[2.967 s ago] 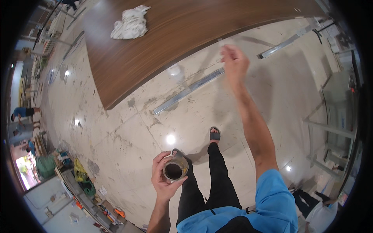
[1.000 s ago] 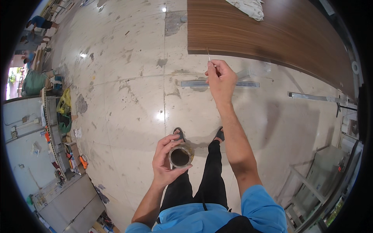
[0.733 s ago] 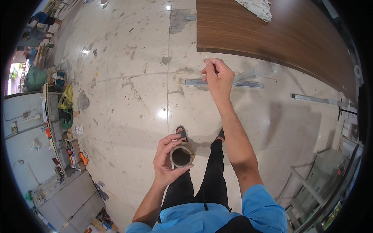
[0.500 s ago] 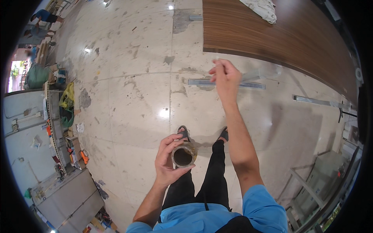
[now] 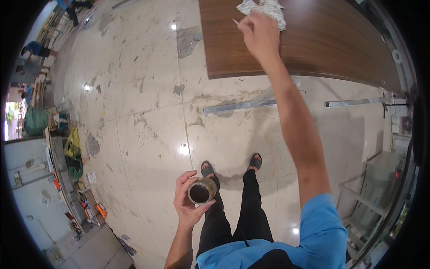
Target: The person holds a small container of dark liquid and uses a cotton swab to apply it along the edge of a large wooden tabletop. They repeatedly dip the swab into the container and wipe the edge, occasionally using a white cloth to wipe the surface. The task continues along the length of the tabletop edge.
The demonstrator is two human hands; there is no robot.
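My left hand (image 5: 187, 207) is wrapped round the side of a brownish, cup-shaped container (image 5: 211, 186) with a thick, stained rim. Its open top faces up and the inside is dark, so I cannot make out what it holds. My right hand (image 5: 260, 36) is stretched far forward over a brown wood-grain panel (image 5: 322, 49). A thin white stick (image 5: 235, 21) pokes out from its pinched fingers. Right beside those fingers lies a crumpled white cloth (image 5: 274, 10); whether they touch it is hidden behind the hand.
Below the panel's near edge a metal strip (image 5: 228, 107) lies on the stained tile floor (image 5: 148, 148). Another metal bar (image 5: 354, 102) is to the right. Bags and tools crowd the left side, with a green sack (image 5: 36, 122). People (image 5: 36, 49) are at far left.
My right hand has moved forward from above the floor to the cloth on the panel. The container in my left hand has shifted slightly left and nearer to me. The view has shifted.
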